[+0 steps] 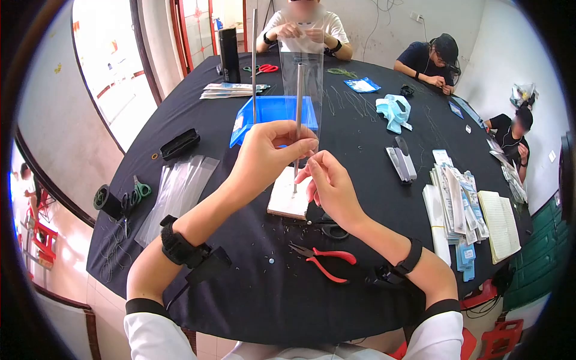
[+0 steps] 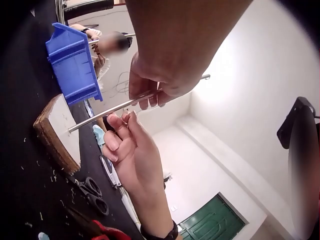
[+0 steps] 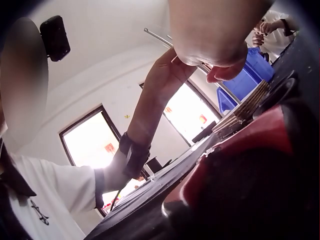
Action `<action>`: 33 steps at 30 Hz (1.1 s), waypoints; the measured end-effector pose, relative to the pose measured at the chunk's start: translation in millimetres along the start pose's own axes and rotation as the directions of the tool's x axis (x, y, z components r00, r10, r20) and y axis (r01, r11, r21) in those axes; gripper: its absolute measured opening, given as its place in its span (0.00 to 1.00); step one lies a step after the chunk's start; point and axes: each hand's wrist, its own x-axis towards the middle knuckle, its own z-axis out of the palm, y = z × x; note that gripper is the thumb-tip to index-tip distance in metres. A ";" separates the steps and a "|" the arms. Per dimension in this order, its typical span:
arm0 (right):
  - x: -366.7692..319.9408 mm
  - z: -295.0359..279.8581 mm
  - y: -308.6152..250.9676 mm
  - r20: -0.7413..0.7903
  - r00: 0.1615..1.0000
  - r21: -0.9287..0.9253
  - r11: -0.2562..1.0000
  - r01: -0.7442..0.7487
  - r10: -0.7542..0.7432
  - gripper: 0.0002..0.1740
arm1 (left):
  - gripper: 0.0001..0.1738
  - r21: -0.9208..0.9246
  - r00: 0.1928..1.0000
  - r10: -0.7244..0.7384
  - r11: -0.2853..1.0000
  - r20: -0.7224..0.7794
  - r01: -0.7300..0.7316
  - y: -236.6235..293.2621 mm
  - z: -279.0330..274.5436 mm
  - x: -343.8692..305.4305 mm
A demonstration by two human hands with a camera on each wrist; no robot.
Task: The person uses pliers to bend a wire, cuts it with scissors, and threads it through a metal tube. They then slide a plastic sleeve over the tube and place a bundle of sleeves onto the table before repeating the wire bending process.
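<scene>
A thin metal rod [image 1: 298, 96] stands upright with its lower end on a white wooden block [image 1: 288, 201] on the black table. My left hand [image 1: 300, 146] grips the rod about halfway up, fingers curled round it. My right hand [image 1: 312, 163] is just below it, thumb and forefinger pinching what looks like a thin wire against the rod. In the left wrist view, the rod [image 2: 100, 116] runs from the block [image 2: 55, 132] up through my left hand [image 2: 150, 95], with the right hand [image 2: 122, 120] pinching beside it. A clear plastic sleeve [image 1: 302, 72] hangs behind the rod.
A blue bin [image 1: 270, 114] sits behind the block, and a second thin rod [image 1: 254, 60] rises there. Red pliers [image 1: 327, 258] and black scissors [image 1: 330, 229] lie in front. Clear bags [image 1: 180, 186] and green scissors [image 1: 139, 192] are left, packet stacks [image 1: 456, 204] right. Three other people sit at the far edges.
</scene>
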 end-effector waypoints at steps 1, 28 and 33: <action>0.1 -0.1 -0.1 0.002 1.000 -0.001 1.000 -0.003 0.003 0.10 | 0.07 0.000 1.000 -0.006 1.000 0.004 0.006 0.1 -0.3 0.0; -11.6 -27.4 -2.8 0.133 0.987 -0.390 0.920 -0.028 0.086 0.10 | 0.06 -0.081 0.993 -0.059 0.995 -0.099 0.051 -16.7 13.7 -9.4; -13.3 -42.8 -17.4 0.084 0.996 -0.468 0.882 0.051 -0.013 0.07 | 0.06 -0.061 0.984 -0.084 0.995 -0.155 0.075 -20.3 20.8 -16.8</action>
